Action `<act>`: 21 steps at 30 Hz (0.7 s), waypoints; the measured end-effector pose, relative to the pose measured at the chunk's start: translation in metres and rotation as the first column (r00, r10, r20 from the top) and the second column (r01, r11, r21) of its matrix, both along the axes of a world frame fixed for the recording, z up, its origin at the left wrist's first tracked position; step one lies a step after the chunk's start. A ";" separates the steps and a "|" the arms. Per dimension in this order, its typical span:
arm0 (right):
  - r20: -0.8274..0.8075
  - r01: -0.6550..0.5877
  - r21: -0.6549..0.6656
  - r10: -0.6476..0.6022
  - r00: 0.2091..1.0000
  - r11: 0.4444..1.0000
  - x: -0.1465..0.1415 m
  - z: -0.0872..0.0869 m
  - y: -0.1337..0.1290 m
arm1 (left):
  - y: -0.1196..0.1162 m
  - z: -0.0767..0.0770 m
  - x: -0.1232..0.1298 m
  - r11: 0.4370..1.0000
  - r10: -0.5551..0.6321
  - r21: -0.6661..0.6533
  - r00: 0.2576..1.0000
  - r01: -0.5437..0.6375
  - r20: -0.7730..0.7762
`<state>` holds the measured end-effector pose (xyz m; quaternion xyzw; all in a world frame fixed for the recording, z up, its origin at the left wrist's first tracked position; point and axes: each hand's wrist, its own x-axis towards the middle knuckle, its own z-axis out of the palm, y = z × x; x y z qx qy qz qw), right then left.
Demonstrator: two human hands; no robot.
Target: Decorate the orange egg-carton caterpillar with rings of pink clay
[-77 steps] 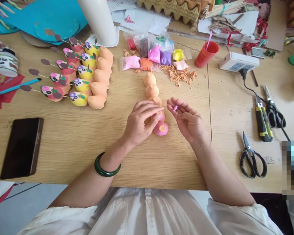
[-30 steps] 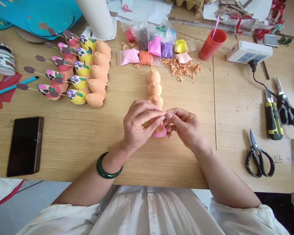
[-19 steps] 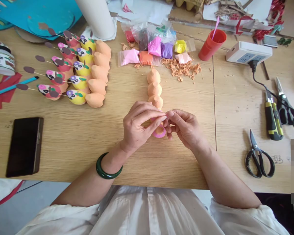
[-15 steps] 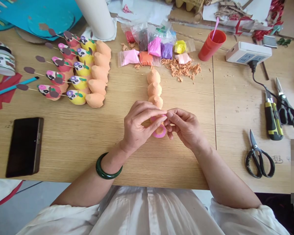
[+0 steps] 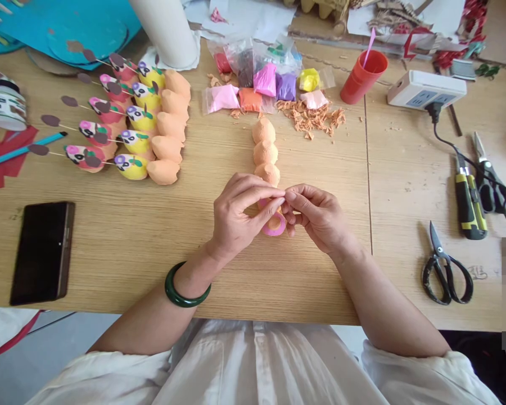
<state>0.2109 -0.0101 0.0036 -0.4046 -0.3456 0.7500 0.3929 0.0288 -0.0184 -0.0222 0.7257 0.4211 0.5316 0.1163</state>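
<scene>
Just above a row of orange, egg-carton-like bumps, my left hand and my right hand meet fingertip to fingertip. Both are closed in a pinch on a tiny bit of pink clay, which the fingers almost wholly hide. On the near end of the row lies a pink clay ring; part of another pink shape shows behind my left fingers. My hands cover the middle of the row.
Painted red, yellow and orange bump rows stand at left, with stalks jutting out. Clay packets, orange scraps and a red cup are behind. Scissors, a utility knife and a power strip lie right; a phone left.
My hands keep nearly the same pinch, with only a slight shift at the fingertips. The pink speck between them shows less now. The view has moved very slightly.
</scene>
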 end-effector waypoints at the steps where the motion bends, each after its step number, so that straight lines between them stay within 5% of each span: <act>1: 0.009 0.008 0.007 -0.008 1.000 1.000 0.000 -0.001 0.000 | 0.000 0.000 0.000 1.000 0.004 -0.003 1.000 -0.004 0.002; 12: 0.035 0.251 -0.066 -0.249 0.968 0.966 0.006 -0.008 0.008 | 0.000 0.000 -0.001 0.994 0.032 -0.110 0.990 -0.016 0.141; 21: 0.036 0.052 -0.019 -0.051 0.998 0.998 -0.002 0.002 0.002 | -0.001 0.001 -0.003 0.993 -0.035 -0.117 0.999 0.036 0.012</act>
